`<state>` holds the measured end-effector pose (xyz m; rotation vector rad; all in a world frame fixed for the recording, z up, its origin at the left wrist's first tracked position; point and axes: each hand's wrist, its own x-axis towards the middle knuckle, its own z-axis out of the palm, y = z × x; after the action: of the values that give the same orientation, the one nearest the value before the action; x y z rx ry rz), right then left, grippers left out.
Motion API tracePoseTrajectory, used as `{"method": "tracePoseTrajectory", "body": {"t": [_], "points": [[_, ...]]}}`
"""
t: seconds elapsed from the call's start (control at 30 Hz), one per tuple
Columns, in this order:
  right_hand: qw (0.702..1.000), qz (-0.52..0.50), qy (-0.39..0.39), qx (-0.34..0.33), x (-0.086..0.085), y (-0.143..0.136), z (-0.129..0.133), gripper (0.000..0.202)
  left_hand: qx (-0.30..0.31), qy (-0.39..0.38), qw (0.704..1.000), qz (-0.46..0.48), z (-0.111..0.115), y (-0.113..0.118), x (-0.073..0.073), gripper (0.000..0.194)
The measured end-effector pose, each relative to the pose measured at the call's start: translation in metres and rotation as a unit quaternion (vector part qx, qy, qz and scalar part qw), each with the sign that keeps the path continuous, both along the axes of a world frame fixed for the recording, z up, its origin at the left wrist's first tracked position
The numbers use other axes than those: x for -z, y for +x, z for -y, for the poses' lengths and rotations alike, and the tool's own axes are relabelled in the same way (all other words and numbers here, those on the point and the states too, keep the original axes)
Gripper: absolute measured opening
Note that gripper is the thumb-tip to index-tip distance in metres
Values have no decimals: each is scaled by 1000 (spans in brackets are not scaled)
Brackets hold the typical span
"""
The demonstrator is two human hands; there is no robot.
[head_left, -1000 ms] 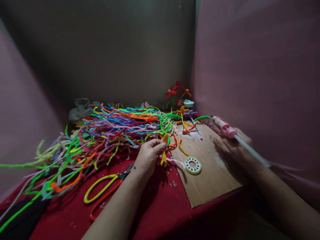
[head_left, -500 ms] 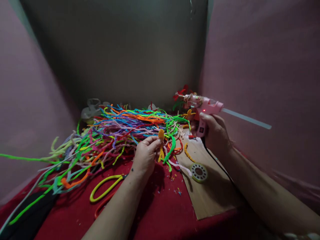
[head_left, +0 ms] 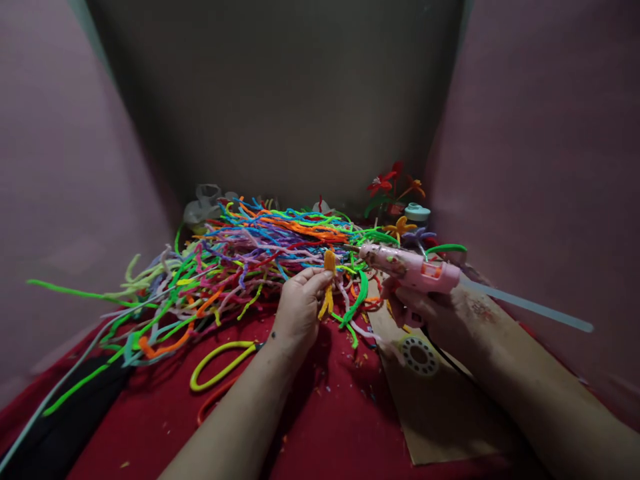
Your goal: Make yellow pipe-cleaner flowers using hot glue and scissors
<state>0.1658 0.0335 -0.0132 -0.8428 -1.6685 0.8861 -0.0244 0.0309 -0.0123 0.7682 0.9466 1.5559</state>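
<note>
In my left hand (head_left: pixel 299 305) is a yellow-orange pipe cleaner piece (head_left: pixel 329 261), pinched between thumb and fingers. Its looped top stands up and its loose ends hang below. My right hand (head_left: pixel 425 308) grips a pink hot glue gun (head_left: pixel 415 268) by the handle. The gun's nozzle points left, close to the pipe cleaner piece; whether they touch I cannot tell. A long translucent glue stick (head_left: pixel 530 307) juts from the gun's rear. Behind my left hand lies a big heap of coloured pipe cleaners (head_left: pixel 280 233).
Scissors with yellow and red handles (head_left: pixel 220 367) lie beside my left forearm. A cardboard sheet (head_left: pixel 445 427) with a round tape roll (head_left: pixel 419 356) is under my right arm. Red pipe cleaner flowers (head_left: pixel 383 183) stand at the back. Red cloth (head_left: pixel 320 427) covers the table.
My right hand has lowered the glue gun, bringing its nozzle near the pipe cleaner piece. The view has shifted, uncovering the flowers at the back. My left hand keeps its pinch.
</note>
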Motion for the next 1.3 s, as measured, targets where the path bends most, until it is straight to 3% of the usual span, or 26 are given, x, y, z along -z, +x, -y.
{"method": "tracePoseTrajectory", "body": {"t": [0.2, 0.5, 0.7, 1.2, 1.3], "points": [[998, 10, -51, -32, 4, -1, -1, 10, 3, 2, 1000, 1, 1, -1, -2, 13], [997, 14, -59, -41, 3, -3, 2, 12, 15, -4, 1000, -19, 2, -1, -2, 14], [997, -19, -66, -32, 4, -4, 3, 11, 17, -5, 1000, -26, 3, -1, -2, 13], [997, 15, -78, -24, 8, -1, 3, 19, 4, 12, 1000, -17, 2, 0, -2, 10], [997, 27, -78, -9, 5, -2, 4, 13, 6, 15, 1000, -14, 2, 0, -2, 10]]}}
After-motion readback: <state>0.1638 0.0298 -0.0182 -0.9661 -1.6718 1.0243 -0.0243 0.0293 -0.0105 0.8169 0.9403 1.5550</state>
